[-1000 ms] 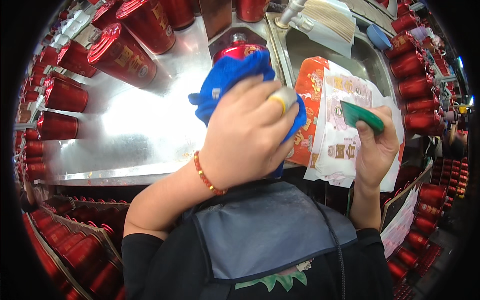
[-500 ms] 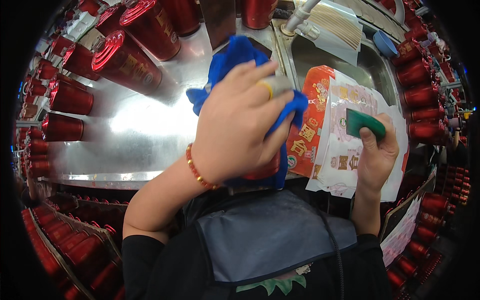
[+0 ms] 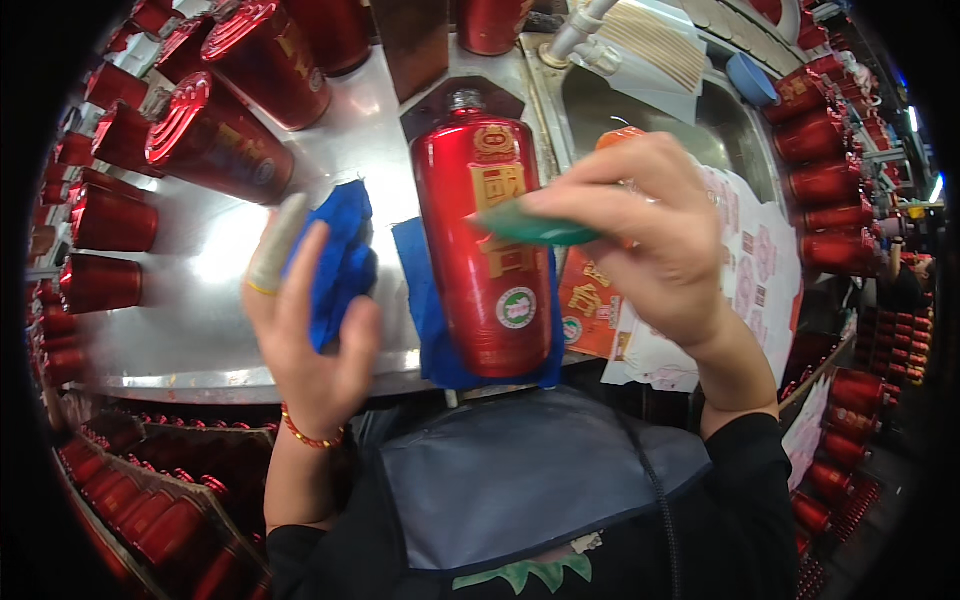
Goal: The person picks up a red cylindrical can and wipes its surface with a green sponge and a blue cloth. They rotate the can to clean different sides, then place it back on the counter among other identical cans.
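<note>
A glossy red bottle (image 3: 465, 275) with raised gold characters and a round green-and-white mark lies in front of me, its threaded neck pointing away. Under its lower part is a blue cloth (image 3: 422, 310), and its neck end rests on a dark support. My right hand (image 3: 660, 225) pinches a flat green scraper (image 3: 545, 230), its edge at the gold characters. To the left, my left hand (image 3: 305, 330) has its fingers spread, with a grey cover on one finger. A crumpled blue wiping cloth (image 3: 345, 255) is right beside those fingers on the metal worktop.
Several red bottles (image 3: 225, 140) stand at the left and back of the metal worktop (image 3: 200, 330). Printed transfer sheets (image 3: 750, 225) lie over the right sink (image 3: 735, 130), near a tap (image 3: 575, 40) and a blue bowl (image 3: 752, 80). Crates of red bottles (image 3: 150, 500) sit below.
My left hand has moved left off the bottle with the wiping cloth, and its fingers have spread. My right hand has brought the scraper from over the sheets onto the bottle.
</note>
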Motion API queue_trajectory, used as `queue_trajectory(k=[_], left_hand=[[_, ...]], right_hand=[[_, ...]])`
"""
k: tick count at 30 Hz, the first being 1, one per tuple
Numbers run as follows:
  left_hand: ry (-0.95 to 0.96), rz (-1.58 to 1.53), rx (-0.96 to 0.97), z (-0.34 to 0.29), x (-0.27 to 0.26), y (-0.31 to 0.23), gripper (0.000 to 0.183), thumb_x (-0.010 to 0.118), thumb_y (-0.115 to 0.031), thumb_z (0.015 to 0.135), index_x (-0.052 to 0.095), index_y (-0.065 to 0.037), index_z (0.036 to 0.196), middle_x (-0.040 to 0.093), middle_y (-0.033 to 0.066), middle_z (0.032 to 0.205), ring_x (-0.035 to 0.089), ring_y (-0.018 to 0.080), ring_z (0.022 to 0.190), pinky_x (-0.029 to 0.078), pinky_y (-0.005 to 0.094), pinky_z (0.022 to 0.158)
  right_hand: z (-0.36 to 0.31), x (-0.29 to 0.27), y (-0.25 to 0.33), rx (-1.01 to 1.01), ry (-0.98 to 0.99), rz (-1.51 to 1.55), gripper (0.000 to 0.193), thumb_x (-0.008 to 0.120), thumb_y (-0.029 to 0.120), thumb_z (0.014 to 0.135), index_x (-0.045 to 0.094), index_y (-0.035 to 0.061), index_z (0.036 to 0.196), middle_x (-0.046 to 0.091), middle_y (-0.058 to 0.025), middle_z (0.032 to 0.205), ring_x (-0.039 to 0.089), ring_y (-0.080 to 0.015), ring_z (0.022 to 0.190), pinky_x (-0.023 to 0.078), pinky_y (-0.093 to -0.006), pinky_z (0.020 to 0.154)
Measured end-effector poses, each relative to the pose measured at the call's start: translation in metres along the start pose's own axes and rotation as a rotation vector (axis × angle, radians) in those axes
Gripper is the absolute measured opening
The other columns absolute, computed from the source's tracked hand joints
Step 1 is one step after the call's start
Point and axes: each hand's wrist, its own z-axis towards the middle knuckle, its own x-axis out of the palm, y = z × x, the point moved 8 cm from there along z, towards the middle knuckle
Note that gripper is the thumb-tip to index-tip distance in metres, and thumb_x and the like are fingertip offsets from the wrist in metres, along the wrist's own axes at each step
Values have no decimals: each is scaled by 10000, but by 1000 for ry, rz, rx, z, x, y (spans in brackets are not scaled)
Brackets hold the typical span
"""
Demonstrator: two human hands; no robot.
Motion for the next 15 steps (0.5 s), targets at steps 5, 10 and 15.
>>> queue_trajectory(k=[5,10,15], left_hand=[[267,-165,98,-7,62,-49,1392,914,-588,640,151,89,1587,204,358,1604,258,524,1480,257,567,1200],[177,-202,88,-9,77,-43,1335,951,-333,682,70,65,1603,203,388,1589,343,547,1426,383,523,1135],[165,-182,106,-7,76,-45,1417,982,-314,649,2,79,1595,358,344,1513,489,476,1336,421,495,1115]], right_hand=[[15,5,5,-88,-1,-116,397,730,-64,673,785,88,1036,609,-45,824,560,-233,774,440,-355,663],[19,-5,-4,6,59,-155,297,775,-26,742,774,69,1023,615,-58,834,572,-213,757,451,-327,662],[14,-13,-31,162,-5,-57,271,775,-34,798,758,22,1063,648,-70,831,597,-182,724,469,-300,633]])
